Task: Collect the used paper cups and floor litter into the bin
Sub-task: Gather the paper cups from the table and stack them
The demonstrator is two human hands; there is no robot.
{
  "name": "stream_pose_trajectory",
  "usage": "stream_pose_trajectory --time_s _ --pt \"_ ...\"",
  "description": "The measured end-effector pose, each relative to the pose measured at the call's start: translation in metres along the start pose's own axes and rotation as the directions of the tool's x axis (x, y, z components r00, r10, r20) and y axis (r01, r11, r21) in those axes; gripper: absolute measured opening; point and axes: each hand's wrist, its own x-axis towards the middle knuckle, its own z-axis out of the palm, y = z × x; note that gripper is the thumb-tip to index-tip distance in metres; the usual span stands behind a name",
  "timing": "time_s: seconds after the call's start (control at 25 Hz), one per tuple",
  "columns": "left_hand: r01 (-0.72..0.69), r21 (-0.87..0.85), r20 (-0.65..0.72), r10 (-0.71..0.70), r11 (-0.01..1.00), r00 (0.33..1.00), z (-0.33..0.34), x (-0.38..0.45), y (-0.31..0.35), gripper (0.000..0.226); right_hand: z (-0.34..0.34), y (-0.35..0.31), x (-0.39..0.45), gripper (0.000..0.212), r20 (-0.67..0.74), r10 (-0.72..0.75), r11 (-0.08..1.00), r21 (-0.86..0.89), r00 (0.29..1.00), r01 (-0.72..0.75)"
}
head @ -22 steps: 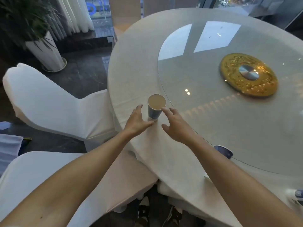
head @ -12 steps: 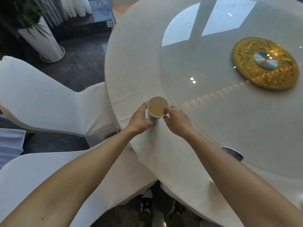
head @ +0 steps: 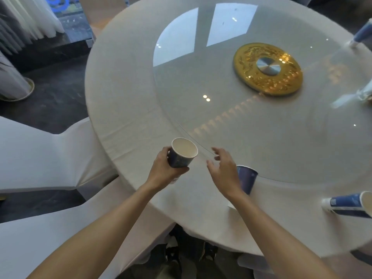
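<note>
Step in hand, by judgement: gathering cups from the bench point(head: 124, 109) for transfer to the bin — no bin in view

1. Nearest, left hand point(head: 164, 172): clamped around the held paper cup point(head: 182, 155), fingers wrapped on the blue wall, mouth up and tilted slightly toward the bench centre. Appears raised just clear of the white cloth near the bench edge, though contact hard to rule out. Keep grip light on the wall; thin paper likely to buckle under squeeze. Keep the mouth up until over the bin — interior looks empty, but dregs cannot be ruled out

2. Right hand point(head: 222, 170): fingers apart, nothing held, hovering just beside the second cup point(head: 247, 179), which stands partly hidden behind the wrist, at the rim of the glass turntable point(head: 281, 127). Close on the wall below the rim, lift straight up, then consider nesting it with the held one to free a hand

3. Farther right: third cup point(head: 348, 202) at the frame edge, apparently upright on the cloth, though stretched by the lens. Collect next

4. Farthest: blurred blue object point(head: 362, 34) at the far right — probably another cup; cannot tell
</note>
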Motion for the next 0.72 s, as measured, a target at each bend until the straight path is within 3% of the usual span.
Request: stream_pose_trajectory --time_s 0.12,0.2,0.28,0.4,0.56,0.72 --pt "0.015 -0.015 0.034 -0.014 1.000 0.999 0.025 -0.018 -0.004 0.072 -0.010 0.053 -0.024 0.067 -0.245 0.211 0.945 -0.198 0.946 -0.262" --pt "0.028 -0.017 0.067 -0.027 0.999 0.997 0.040 -0.030 -0.007 0.072 -0.014 0.080 -0.037 0.085 -0.266 0.340 0.881 -0.245 0.902 -0.404" --pt "0.037 -0.003 0.103 -0.037 0.999 0.994 0.051 -0.041 -0.012 0.073 -0.015 0.102 -0.045 0.092 -0.205 0.496 0.821 -0.206 0.844 -0.532" --pt "0.044 0.015 0.159 -0.046 0.999 0.986 0.066 -0.059 -0.018 0.072 -0.016 0.133 -0.053 0.075 -0.060 0.635 0.772 0.003 0.770 -0.636" --pt "0.034 0.059 0.221 -0.046 0.998 0.974 0.080 -0.076 -0.017 0.071 -0.027 0.155 -0.063 0.061 0.072 0.644 0.715 0.296 0.762 -0.633" --pt "0.012 0.096 0.250 -0.036 0.995 0.968 0.090 -0.085 -0.008 0.068 -0.036 0.166 -0.070 0.085 0.216 0.579 0.673 0.418 0.786 -0.611"
